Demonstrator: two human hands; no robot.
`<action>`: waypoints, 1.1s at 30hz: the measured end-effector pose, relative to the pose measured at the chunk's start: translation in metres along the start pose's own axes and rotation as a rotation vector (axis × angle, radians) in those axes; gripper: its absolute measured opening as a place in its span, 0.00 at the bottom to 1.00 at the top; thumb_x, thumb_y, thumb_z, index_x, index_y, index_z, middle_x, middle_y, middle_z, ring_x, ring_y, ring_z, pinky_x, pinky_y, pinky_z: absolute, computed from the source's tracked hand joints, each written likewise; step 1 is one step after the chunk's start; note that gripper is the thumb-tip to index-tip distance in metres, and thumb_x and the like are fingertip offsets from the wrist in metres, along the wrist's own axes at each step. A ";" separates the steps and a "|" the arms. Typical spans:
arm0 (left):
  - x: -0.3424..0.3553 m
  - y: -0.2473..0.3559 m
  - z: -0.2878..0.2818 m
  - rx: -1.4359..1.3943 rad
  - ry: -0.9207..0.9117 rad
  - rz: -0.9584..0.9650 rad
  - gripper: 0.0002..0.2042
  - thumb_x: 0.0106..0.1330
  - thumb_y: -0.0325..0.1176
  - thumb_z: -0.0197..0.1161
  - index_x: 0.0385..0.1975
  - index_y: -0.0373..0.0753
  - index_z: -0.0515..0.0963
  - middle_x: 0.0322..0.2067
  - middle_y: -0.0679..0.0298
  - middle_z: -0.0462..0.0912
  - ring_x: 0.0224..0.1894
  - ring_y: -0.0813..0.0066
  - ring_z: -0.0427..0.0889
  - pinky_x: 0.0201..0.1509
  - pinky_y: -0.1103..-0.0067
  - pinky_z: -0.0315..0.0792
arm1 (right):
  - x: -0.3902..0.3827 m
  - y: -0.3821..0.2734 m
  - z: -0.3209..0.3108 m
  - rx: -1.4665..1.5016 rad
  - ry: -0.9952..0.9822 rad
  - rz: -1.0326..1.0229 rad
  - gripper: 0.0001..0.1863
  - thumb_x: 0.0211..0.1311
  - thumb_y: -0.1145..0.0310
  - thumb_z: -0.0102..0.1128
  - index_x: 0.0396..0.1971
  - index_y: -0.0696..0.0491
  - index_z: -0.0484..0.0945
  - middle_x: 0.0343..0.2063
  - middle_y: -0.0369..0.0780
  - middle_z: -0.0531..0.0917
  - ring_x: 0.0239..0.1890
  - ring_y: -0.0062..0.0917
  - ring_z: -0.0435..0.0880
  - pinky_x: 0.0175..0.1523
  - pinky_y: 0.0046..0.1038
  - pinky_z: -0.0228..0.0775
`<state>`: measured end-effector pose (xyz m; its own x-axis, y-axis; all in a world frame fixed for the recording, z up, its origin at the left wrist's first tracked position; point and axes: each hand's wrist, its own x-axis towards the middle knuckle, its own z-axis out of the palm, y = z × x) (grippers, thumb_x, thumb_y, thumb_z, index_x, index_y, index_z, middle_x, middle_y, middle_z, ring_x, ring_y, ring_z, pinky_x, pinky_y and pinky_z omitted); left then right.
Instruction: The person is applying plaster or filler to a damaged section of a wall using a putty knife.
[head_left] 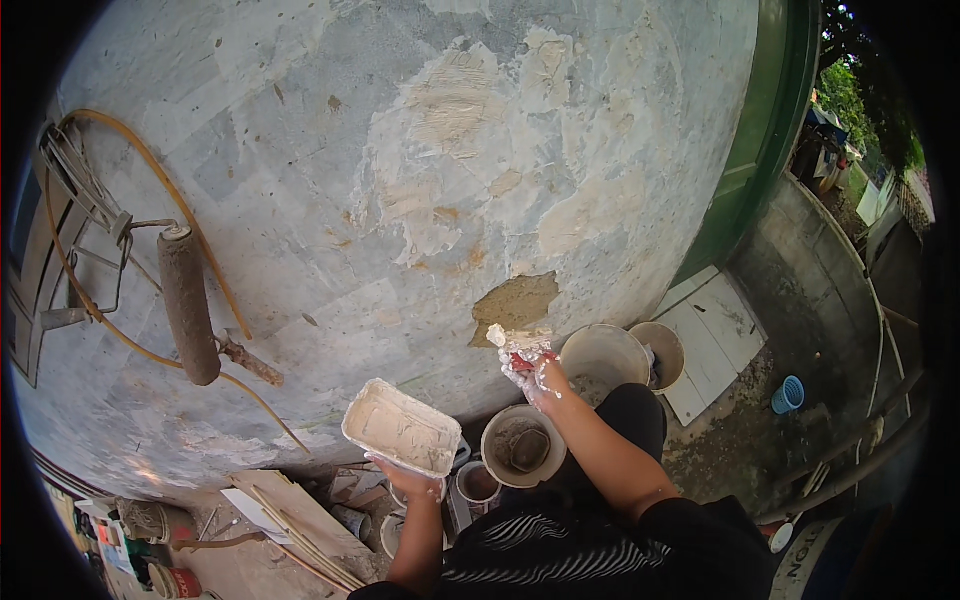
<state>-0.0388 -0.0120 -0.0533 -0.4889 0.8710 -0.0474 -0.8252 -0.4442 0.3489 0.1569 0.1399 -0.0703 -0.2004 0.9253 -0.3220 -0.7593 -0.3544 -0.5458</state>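
My left hand (410, 484) holds up a rectangular tub (452, 440) from below, its inside smeared with pale putty. Closed round a putty knife (530, 357) with some red showing on its handle, my right hand (540, 382) is spattered with white. Putty (497, 336) coats the tool's end, and the blade's shape is hard to make out. Just beyond it the wall (350, 200) has a rough brown patch (515, 303) where the surface has come away. Higher up, the wall carries uneven cream patches. Whether the knife touches the wall I cannot tell.
Near my legs stand a bucket (486, 450) and a larger tub (606, 350). A paint roller (190, 305) hangs at the left beside a yellow hose (160, 165). Boards (310, 520) lie lower left. To the right are a green door (745, 180), a white panel (708, 340) and a blue basket (789, 394).
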 end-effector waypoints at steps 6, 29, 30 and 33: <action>-0.009 0.006 0.014 0.025 0.098 0.071 0.33 0.60 0.61 0.28 0.60 0.45 0.47 0.59 0.60 0.51 0.58 0.55 0.57 0.58 0.59 0.56 | 0.049 0.007 0.019 0.049 0.020 -0.047 0.13 0.55 0.76 0.45 0.41 0.56 0.68 0.36 0.41 0.76 0.35 0.28 0.77 0.44 0.36 0.71; 0.008 0.015 -0.034 0.066 0.091 0.117 0.32 0.59 0.61 0.27 0.59 0.47 0.49 0.58 0.62 0.55 0.56 0.55 0.60 0.57 0.59 0.57 | 0.098 0.024 0.051 0.208 0.139 -0.083 0.10 0.51 0.80 0.44 0.34 0.52 0.67 0.27 0.37 0.73 0.24 0.23 0.71 0.28 0.25 0.65; 0.009 0.017 -0.033 0.074 0.093 0.115 0.32 0.60 0.61 0.27 0.59 0.46 0.50 0.57 0.62 0.56 0.56 0.55 0.60 0.56 0.60 0.58 | 0.102 0.025 0.053 0.197 0.206 -0.040 0.10 0.51 0.80 0.45 0.34 0.52 0.67 0.26 0.38 0.73 0.24 0.25 0.71 0.30 0.27 0.66; 0.011 0.017 -0.034 0.098 0.075 0.149 0.32 0.60 0.60 0.27 0.59 0.46 0.50 0.57 0.62 0.56 0.56 0.55 0.60 0.56 0.61 0.58 | 0.113 0.023 0.053 0.201 0.246 -0.023 0.11 0.49 0.81 0.48 0.34 0.53 0.67 0.26 0.39 0.73 0.24 0.27 0.71 0.36 0.33 0.68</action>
<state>-0.0674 -0.0171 -0.0800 -0.6261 0.7776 -0.0570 -0.7126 -0.5410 0.4468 0.0838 0.2432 -0.0780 -0.0443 0.8635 -0.5024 -0.8741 -0.2771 -0.3990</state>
